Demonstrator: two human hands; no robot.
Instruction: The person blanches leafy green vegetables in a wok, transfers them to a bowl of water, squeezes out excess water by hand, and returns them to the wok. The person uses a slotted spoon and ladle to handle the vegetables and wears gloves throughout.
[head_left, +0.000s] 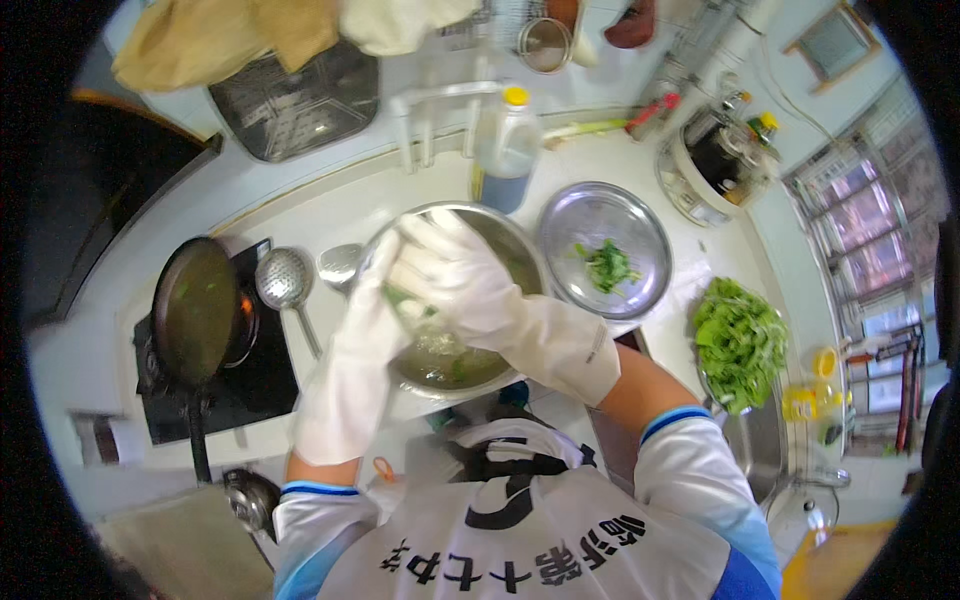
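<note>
My left hand and my right hand, both in long white rubber gloves, press together over a wide metal basin. Between the palms shows a clump of wet green leaves, mostly hidden by the gloves. Murky liquid with bits of leaf and a splash or bubbles lies in the basin below. Just right of the basin, a round metal plate carries a small wad of chopped or squeezed greens.
A frying pan with greenish liquid sits on the black cooktop at left. Beside it lie a skimmer and a ladle. Behind the basin stands a yellow-capped jug. Lettuce-like greens are heaped near the sink.
</note>
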